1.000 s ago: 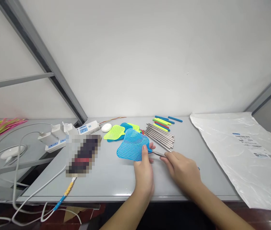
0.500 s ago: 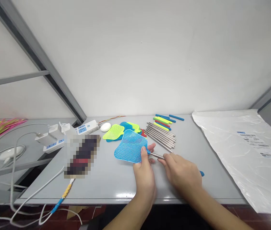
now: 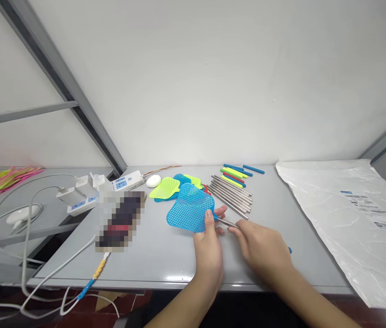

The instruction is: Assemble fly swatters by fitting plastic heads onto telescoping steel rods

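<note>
A blue perforated fly swatter head (image 3: 190, 208) is pinched near its neck by my left hand (image 3: 209, 248), the thumb lying on top. A metal rod (image 3: 227, 222) runs from that neck into my right hand (image 3: 264, 248), whose fingers are closed round it. Beyond the right hand a blue tip (image 3: 290, 250) peeks out; my hand hides whether it joins the rod. Behind lie more swatter heads, among them a yellow-green one (image 3: 164, 188) and partly covered blue and red ones. Several loose metal rods (image 3: 232, 196) lie side by side just past my hands.
Coloured handle sleeves (image 3: 235, 172) lie near the wall. A white plastic package (image 3: 346, 218) covers the right side. At the left are a pixelated phone-like object (image 3: 120, 223), a power strip (image 3: 127, 181), a white oval object (image 3: 153, 181) and loose white cables (image 3: 61, 262).
The whole view has shifted slightly, so things appear a little further right. Both hands keep their grip on the swatter head and rod, with hardly any other movement.
</note>
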